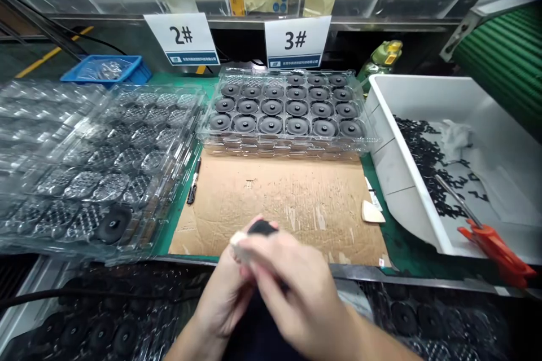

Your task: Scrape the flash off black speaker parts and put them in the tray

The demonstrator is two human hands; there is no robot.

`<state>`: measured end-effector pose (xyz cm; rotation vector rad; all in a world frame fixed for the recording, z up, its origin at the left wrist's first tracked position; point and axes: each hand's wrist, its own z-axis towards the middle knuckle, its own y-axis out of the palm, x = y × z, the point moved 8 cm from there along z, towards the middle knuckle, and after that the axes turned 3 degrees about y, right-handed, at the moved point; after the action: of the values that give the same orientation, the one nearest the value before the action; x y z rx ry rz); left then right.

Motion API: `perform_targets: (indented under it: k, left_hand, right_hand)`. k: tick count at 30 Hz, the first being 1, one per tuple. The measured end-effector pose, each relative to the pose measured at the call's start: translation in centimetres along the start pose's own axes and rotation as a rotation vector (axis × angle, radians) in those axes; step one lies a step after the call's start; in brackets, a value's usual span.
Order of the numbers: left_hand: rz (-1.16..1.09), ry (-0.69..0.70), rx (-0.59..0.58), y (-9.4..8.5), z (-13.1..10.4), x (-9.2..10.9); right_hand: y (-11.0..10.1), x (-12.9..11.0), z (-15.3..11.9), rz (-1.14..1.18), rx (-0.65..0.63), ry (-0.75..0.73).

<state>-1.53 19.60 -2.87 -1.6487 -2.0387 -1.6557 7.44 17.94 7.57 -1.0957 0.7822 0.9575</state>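
Note:
Both of my hands meet in front of the near edge of the cardboard sheet [271,192]. My left hand [222,296] is closed around a black part [262,228], mostly covered by fingers, so its full shape is hidden. Pinched in my right hand [302,287] is a small off-white pad [239,243], held against or very close to the black part; contact cannot be made out. A similar off-white pad [372,212] lies on the cardboard's right edge. Beyond the cardboard, a stack of clear plastic trays [271,144] holds several round black parts [271,125] in its cups.
Clear trays [114,152] stand at left, one cup holding a black disc [113,224]. A black marker [193,181] lies on the cardboard's left edge. At right, a white bin [417,203] holds small black pieces [423,158]; orange-handled pliers [497,248] lean over its rim.

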Motion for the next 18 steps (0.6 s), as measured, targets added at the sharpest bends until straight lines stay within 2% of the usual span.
perform_targets:
  k: [2, 3, 5, 7, 8, 10, 12, 13, 14, 16, 18]
  left_hand:
    - [0.012, 0.01, 0.038, -0.4, 0.0, 0.2]
    - [0.022, 0.013, 0.047, -0.4, 0.0, 0.2]
    - [0.038, 0.008, 0.014, 0.1, 0.0, 0.1]
    - [0.044, -0.008, -0.048, 0.8, 0.1, 0.0]
    - [0.044, -0.007, -0.073, 1.0, 0.1, 0.1]
    - [0.047, 0.003, -0.08, 0.9, 0.0, 0.4]
    - [0.054, 0.007, -0.05, 0.5, 0.0, 0.5]
    - [0.061, 0.004, -0.034, 0.3, 0.0, 0.4]
    - [0.071, -0.006, -0.018, 0.2, 0.0, 0.2]
    - [0.084, -0.033, -0.011, 0.5, -0.2, -0.1]
    - [0.064, -0.033, -0.024, 0.9, -0.3, -0.1]
  right_hand:
    - [1.0, 0.4, -0.3, 0.045, -0.148, 0.072]
    - [1.0, 0.7, -0.4, 0.042, -0.169, 0.115]
    - [0.0, 0.8, -0.1, -0.002, -0.056, 0.134]
    - [-1.2, 0.0, 0.1, -0.036, 0.093, 0.047]
    - [-1.4, -0.5, 0.0, -0.028, 0.109, 0.004]
    - [-0.8, -0.7, -0.3, 0.01, -0.006, -0.002]
    - [-0.1, -0.2, -0.6, 0.02, -0.141, 0.082]
    - [-0.2, 0.1, -0.6, 0.005, -0.14, 0.118]
    - [-0.6, 0.3, -0.4, -0.024, -0.092, 0.13]
    - [-1.7, -0.2, -0.1, -0.064, 0.05, 0.059]
    - [-1.9, -0.9, -0.4, -0.053, 0.068, -0.03]
